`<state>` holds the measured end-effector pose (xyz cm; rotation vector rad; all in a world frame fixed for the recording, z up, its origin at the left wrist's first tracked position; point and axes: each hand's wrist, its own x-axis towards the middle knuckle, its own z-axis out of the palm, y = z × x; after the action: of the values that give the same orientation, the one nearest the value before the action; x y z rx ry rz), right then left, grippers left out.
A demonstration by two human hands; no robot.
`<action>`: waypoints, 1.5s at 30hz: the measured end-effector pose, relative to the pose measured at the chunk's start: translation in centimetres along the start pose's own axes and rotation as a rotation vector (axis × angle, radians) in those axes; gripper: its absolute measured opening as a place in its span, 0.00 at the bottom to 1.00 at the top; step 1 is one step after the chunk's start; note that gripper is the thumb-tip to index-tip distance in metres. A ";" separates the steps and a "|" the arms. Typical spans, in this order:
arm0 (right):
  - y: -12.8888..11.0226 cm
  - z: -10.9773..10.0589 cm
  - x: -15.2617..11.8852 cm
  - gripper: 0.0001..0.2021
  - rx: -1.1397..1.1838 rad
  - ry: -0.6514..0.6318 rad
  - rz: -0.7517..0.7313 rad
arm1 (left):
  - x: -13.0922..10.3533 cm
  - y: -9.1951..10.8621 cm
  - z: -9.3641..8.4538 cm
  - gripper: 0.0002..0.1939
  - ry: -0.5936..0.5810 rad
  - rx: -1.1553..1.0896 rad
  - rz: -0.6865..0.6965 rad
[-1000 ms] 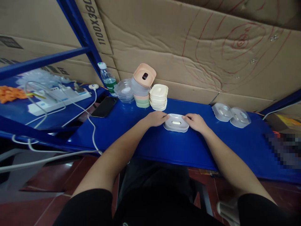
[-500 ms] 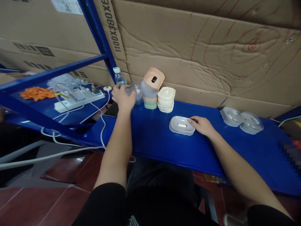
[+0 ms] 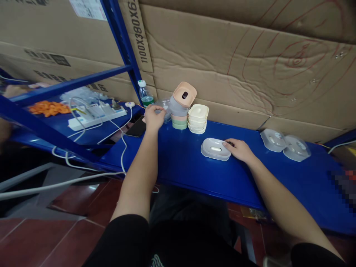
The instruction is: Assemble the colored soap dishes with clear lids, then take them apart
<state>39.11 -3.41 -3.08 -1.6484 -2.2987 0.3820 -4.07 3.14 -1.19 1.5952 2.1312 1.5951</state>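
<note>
Left hand (image 3: 154, 118) has moved from dish (image 3: 207, 148) to lids (image 3: 167, 107), fingers curled, grip unclear; right hand (image 3: 241, 150) pinches dish, likely to steady it.

bottle (image 3: 147, 97) behind phone (image 3: 136, 127), container (image 3: 214, 152) farther right

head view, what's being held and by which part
The right hand holds the pale grey oblong plastic dish by its right rim, thumb on top; whether the left hand grips the clear plastic containers is unclear.

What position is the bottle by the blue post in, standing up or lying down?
Upright: the bottle stands with its white cap uppermost, behind the left hand.
</note>
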 end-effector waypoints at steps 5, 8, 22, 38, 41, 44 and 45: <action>0.1 0.1 0.0 0.23 0.005 0.001 -0.012 | -0.3 0.5 0.1 0.04 0.052 -0.022 -0.053; 0.0 0.1 0.0 0.22 -0.006 0.005 -0.014 | -0.7 0.9 -0.1 0.05 0.077 -0.019 -0.012; 0.0 0.1 -0.1 0.23 -0.008 -0.003 -0.019 | -0.6 1.1 0.2 0.08 0.192 -0.093 -0.081; -0.1 -0.2 -0.1 0.23 0.029 0.023 -0.030 | -0.8 5.7 -1.9 0.21 0.485 -0.769 0.058; -0.3 -0.5 -0.4 0.28 0.054 0.146 -0.062 | -2.5 7.8 -1.9 0.21 0.412 -0.966 0.118; -0.9 -1.0 -0.9 0.41 0.074 0.321 -0.140 | -5.2 9.9 -0.9 0.24 0.177 -1.031 0.124; -1.3 -1.2 -1.2 0.46 0.070 0.368 -0.177 | -6.3 10.5 -0.4 0.25 0.067 -1.012 0.096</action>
<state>38.84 -4.87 -1.59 -1.3384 -2.1045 0.1061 5.87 -2.35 3.42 1.2571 0.9056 2.2086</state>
